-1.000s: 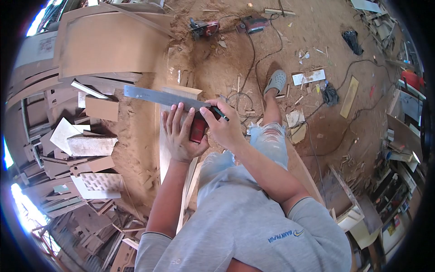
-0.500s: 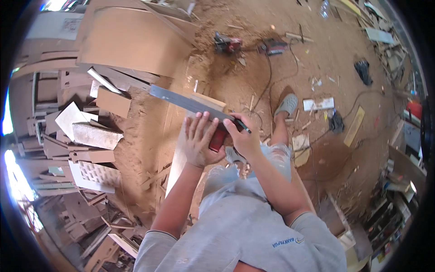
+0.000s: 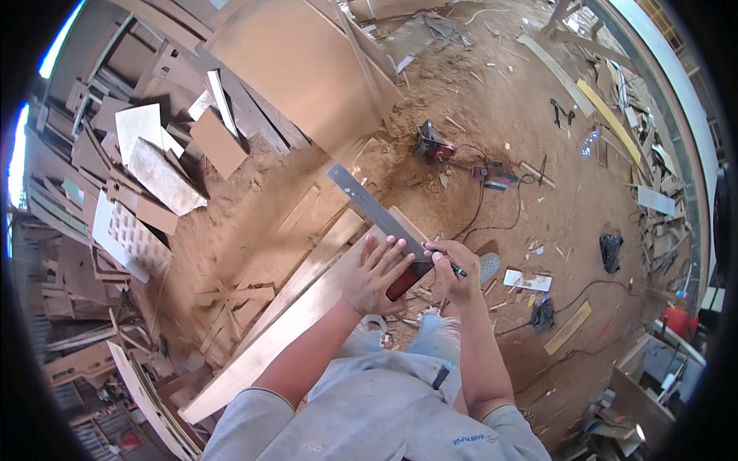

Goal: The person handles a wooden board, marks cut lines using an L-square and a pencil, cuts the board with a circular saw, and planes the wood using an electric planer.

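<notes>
My left hand (image 3: 377, 273) lies over a try square, fingers spread across its metal blade (image 3: 369, 203) and thumb by the dark red stock (image 3: 407, 281). The square rests across a pale wooden board (image 3: 265, 346) that slants away under my left forearm. Close by at the blade's stock end, my right hand (image 3: 457, 273) is closed around a dark pen (image 3: 459, 270). The pen's writing tip is hard to make out against the blade. A second plank (image 3: 307, 261) runs alongside the board.
Corded power tools (image 3: 436, 144) (image 3: 494, 177) sit on the sawdust-covered ground ahead, with a cable (image 3: 477, 211) trailing off. Sheet offcuts (image 3: 161, 177) are heaped at the left. A large brown panel (image 3: 300, 69) stands at the back. Scraps and a black bag (image 3: 611, 252) lie on the right.
The view has turned, so the surroundings sit differently and more of the board shows. My left hand stays on the try square, and my right hand still holds the pen beside it.
</notes>
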`<state>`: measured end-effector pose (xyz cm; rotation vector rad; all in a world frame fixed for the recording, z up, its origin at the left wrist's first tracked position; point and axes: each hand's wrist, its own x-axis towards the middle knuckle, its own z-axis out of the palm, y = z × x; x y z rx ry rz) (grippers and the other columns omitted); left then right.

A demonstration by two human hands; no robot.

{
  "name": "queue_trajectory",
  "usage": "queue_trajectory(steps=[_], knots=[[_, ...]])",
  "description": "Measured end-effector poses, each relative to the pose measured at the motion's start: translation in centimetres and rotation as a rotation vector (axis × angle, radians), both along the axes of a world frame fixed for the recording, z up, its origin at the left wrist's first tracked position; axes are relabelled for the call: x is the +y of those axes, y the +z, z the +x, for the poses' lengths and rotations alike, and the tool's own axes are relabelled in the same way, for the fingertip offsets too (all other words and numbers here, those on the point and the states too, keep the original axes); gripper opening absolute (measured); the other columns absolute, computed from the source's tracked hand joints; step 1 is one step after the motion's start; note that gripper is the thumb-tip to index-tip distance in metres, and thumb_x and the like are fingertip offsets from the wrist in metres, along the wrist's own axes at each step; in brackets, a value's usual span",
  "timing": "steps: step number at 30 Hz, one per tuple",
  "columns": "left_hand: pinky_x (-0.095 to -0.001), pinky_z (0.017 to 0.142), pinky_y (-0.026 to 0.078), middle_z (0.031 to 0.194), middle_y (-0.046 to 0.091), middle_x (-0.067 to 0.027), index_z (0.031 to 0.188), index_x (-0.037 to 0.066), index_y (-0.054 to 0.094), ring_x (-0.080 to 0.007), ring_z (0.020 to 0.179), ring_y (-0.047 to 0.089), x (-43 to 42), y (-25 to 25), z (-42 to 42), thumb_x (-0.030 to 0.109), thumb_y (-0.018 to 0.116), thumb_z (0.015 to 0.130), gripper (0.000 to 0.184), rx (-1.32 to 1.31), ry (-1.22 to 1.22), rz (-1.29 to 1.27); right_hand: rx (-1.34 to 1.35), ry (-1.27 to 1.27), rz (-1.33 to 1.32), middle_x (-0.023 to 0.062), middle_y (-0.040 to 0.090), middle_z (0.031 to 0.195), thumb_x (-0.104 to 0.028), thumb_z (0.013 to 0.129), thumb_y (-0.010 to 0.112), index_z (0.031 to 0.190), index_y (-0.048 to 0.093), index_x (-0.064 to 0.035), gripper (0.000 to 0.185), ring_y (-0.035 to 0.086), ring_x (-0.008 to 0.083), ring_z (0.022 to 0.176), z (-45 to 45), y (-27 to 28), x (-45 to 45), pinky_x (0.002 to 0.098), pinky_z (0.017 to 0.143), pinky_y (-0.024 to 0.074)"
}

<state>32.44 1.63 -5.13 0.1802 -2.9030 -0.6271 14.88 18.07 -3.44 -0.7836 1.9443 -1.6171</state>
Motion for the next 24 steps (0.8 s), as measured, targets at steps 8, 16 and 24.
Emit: queue_trajectory(steps=[8,16,24], knots=[[-0.0647,0.136,0.013,0.17,0.048,-0.014,0.158,0.016,0.058,-0.0346,0.163,0.037,-0.4,-0.3,0.4,0.048,0.084,0.064,0.102,-0.042,-0.017,0.009,0.388,0.091,0.075,0.0108,0.079,0.092,-0.009,0.095,0.069,0.108,0.081,-0.0052,0.018,0.072,0.0309,0.088,-0.9,1.0,-2.9,0.0406,0.083,0.0581],[-0.0679,0.136,0.012,0.171,0.045,-0.0143,0.163,0.017,0.052,-0.0342,0.163,0.036,-0.5,-0.9,0.7,0.055,0.085,0.064,0.111,-0.051,-0.027,-0.004,0.429,0.193,0.089,0.0128,0.079,0.093,-0.013,0.096,0.071,0.109,0.082,-0.0061,0.019,0.069,0.0333,0.093,-1.9,1.7,-9.8,0.045,0.087,0.0567],[-0.0685,0.135,0.011,0.173,0.044,-0.0136,0.165,0.017,0.049,-0.0336,0.164,0.035,-0.9,-1.1,0.5,0.055,0.086,0.065,0.113,-0.046,-0.033,0.037,0.431,0.233,0.205,0.0128,0.078,0.096,-0.009,0.095,0.072,0.111,0.083,-0.0052,0.02,0.071,0.0312,0.094,-1.5,2.8,-4.2,0.0427,0.085,0.0579]])
